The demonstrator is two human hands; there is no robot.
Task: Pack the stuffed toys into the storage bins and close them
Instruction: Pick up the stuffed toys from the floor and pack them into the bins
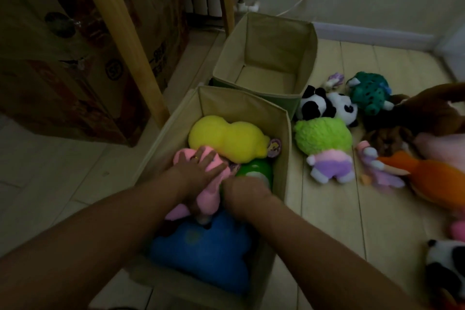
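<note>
The near beige fabric bin (281, 143) holds a yellow plush (226, 137), a pink plush (208, 194), a green plush (256, 170) and a blue plush (201, 251). My left hand (201, 167) lies with spread fingers pressing on the pink plush. My right hand (245, 190) is blurred, down in the bin between the pink and green plush; its fingers cannot be made out. A second beige bin (307, 58) stands behind with nothing inside it.
Loose toys lie on the floor to the right: a panda (327, 106), a teal spotted plush (370, 92), a green-haired doll (324, 148), an orange plush (437, 181), a brown plush (427, 108). Cardboard boxes (75, 70) and a wooden post (130, 40) stand at left.
</note>
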